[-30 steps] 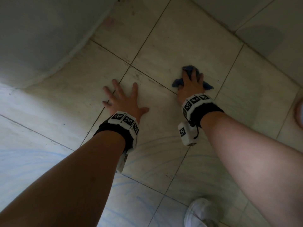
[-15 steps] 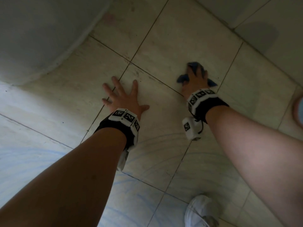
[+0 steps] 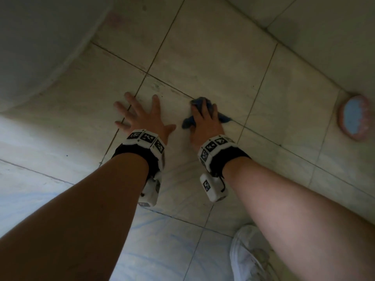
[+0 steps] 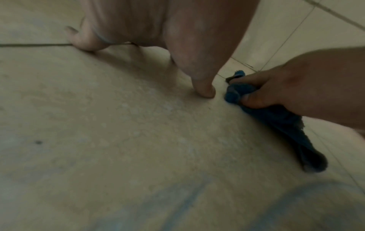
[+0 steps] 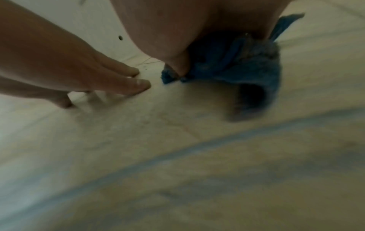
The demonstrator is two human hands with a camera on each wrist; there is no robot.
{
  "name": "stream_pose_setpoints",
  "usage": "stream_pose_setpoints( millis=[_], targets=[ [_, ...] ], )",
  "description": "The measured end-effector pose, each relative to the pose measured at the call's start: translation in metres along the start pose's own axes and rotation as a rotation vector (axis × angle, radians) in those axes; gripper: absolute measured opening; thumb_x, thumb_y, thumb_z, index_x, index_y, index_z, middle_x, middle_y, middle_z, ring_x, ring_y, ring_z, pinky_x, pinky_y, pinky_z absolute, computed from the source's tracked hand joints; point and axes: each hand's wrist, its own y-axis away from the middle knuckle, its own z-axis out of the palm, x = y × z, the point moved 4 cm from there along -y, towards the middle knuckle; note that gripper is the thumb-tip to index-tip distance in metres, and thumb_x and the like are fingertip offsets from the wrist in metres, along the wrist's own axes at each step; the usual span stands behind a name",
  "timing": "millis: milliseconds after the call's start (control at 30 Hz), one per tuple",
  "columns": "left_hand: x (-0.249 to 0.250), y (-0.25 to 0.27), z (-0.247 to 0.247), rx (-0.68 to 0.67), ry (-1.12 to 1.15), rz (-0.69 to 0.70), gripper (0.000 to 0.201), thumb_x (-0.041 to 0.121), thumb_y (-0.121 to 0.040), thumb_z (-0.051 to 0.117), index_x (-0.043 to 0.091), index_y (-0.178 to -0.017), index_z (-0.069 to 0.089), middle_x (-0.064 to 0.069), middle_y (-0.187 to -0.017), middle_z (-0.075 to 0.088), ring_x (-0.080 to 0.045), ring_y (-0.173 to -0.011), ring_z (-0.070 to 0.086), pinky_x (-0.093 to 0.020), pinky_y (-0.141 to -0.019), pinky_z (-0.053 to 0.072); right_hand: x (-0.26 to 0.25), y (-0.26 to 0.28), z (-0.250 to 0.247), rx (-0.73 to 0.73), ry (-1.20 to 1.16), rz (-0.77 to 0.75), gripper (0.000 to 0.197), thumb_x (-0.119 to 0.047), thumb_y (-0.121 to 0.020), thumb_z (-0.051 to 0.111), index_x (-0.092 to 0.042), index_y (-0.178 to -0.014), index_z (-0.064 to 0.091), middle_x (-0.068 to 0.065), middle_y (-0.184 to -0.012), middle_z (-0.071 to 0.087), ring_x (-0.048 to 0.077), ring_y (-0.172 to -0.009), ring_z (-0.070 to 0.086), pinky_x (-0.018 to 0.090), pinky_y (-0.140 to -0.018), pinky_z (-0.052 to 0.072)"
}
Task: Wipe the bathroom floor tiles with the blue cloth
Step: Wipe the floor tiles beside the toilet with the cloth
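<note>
The blue cloth (image 3: 224,118) lies bunched on the pale floor tiles (image 3: 213,57), under my right hand (image 3: 205,123). That hand's fingers and thumb curl round the cloth and press it to the floor. In the left wrist view the cloth (image 4: 286,125) trails back from the right hand (image 4: 296,87) in a long fold. My left hand (image 3: 140,116) rests flat on the tile just left of it, fingers spread and straight. The right wrist view shows the cloth (image 5: 256,70) a short gap from the left hand's fingertips (image 5: 142,85).
A white curved fixture base (image 3: 40,37) fills the upper left. A round pinkish object with a blue centre (image 3: 354,117) sits on the floor at right. A white shoe (image 3: 249,256) stands at the bottom. Wall tiles (image 3: 324,27) rise at the upper right. Faint blue streaks mark the near tiles.
My right hand has slid the cloth left and nearer, closing the gap to the left hand. The left hand has stayed planted on the tile.
</note>
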Motion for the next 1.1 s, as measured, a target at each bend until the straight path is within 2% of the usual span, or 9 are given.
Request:
stream_pose_setpoints(
  millis=[67,133,233,367,533,667,800,967,1100],
  targets=[
    [0.001,-0.001,0.0,-0.01,0.005,-0.012,0.1,0.07,-0.087,0.054,0.039,-0.156,-0.011,-0.02,-0.157,-0.034,-0.051,-0.144,-0.022,-0.072,-0.113,0.008,0.025,0.001,-0.001,0.034,-0.037,0.057,0.062,-0.027,-0.104,0.035,-0.027,-0.157,0.003,0.001,-0.163,-0.014,0.033,-0.149,-0.013,0.049,-0.121,0.002],
    [0.003,-0.002,-0.001,-0.02,0.011,-0.024,0.101,0.072,-0.085,0.054,0.04,-0.155,-0.012,-0.018,-0.157,-0.034,-0.051,-0.144,-0.023,-0.073,-0.111,0.009,0.065,0.01,0.004,0.061,-0.116,0.22,0.059,-0.028,-0.105,0.033,-0.027,-0.157,0.004,0.004,-0.164,-0.012,0.034,-0.149,-0.009,0.049,-0.121,0.004],
    [0.004,-0.003,0.001,0.007,0.013,-0.04,0.101,0.073,-0.085,0.053,0.039,-0.156,-0.01,-0.018,-0.157,-0.033,-0.049,-0.144,-0.022,-0.075,-0.11,0.009,0.105,0.033,0.019,0.022,-0.136,0.338,0.06,-0.028,-0.105,0.032,-0.025,-0.157,0.003,0.006,-0.164,-0.011,0.036,-0.149,-0.008,0.05,-0.121,0.004],
    [0.021,-0.001,0.006,0.056,0.009,0.035,0.096,0.069,-0.089,0.051,0.034,-0.157,-0.006,-0.019,-0.159,-0.029,-0.044,-0.146,-0.023,-0.072,-0.112,0.003,0.101,0.036,0.025,0.019,-0.135,0.303,0.062,-0.025,-0.104,0.036,-0.021,-0.157,0.004,0.008,-0.164,-0.01,0.039,-0.148,-0.008,0.05,-0.12,0.006],
    [0.058,-0.011,0.012,0.042,-0.102,0.254,0.094,0.062,-0.091,0.055,0.032,-0.158,-0.003,-0.013,-0.161,-0.027,-0.04,-0.148,-0.023,-0.07,-0.113,0.0,0.068,0.013,0.006,0.035,-0.063,0.091,0.066,-0.023,-0.102,0.041,-0.023,-0.157,0.006,0.004,-0.164,-0.01,0.036,-0.149,-0.01,0.049,-0.121,0.004],
    [0.077,-0.017,0.014,-0.029,-0.169,0.211,0.107,0.069,-0.082,0.061,0.037,-0.156,-0.01,-0.013,-0.159,-0.031,-0.047,-0.145,-0.023,-0.075,-0.109,0.008,0.065,-0.013,-0.014,0.015,-0.047,0.067,0.07,-0.027,-0.101,0.044,-0.027,-0.157,0.002,0.002,-0.163,-0.014,0.034,-0.149,-0.012,0.052,-0.118,0.006],
    [0.088,-0.017,0.009,-0.051,-0.182,0.142,0.115,0.071,-0.076,0.065,0.04,-0.155,-0.012,-0.016,-0.159,-0.031,-0.05,-0.145,-0.021,-0.075,-0.108,0.016,0.07,-0.03,-0.026,0.056,-0.046,0.059,0.071,-0.028,-0.1,0.045,-0.028,-0.157,0.002,0.003,-0.163,-0.014,0.035,-0.149,-0.012,0.053,-0.119,0.005],
    [0.088,-0.017,0.008,-0.055,-0.172,0.133,0.116,0.072,-0.075,0.067,0.043,-0.155,-0.011,-0.014,-0.159,-0.031,-0.05,-0.145,-0.021,-0.073,-0.109,0.017,0.098,-0.058,-0.045,0.09,-0.114,0.109,0.064,-0.028,-0.102,0.037,-0.029,-0.157,0.004,0.004,-0.164,-0.01,0.035,-0.149,-0.008,0.054,-0.119,0.003],
    [0.089,-0.015,0.007,-0.065,-0.192,0.129,0.114,0.073,-0.076,0.064,0.043,-0.154,-0.013,-0.014,-0.158,-0.033,-0.05,-0.145,-0.02,-0.072,-0.11,0.018,0.152,-0.055,-0.048,0.112,-0.204,0.327,0.067,-0.023,-0.099,0.041,-0.025,-0.157,0.007,0.007,-0.164,-0.006,0.039,-0.148,-0.003,0.053,-0.12,0.007]
  ],
)
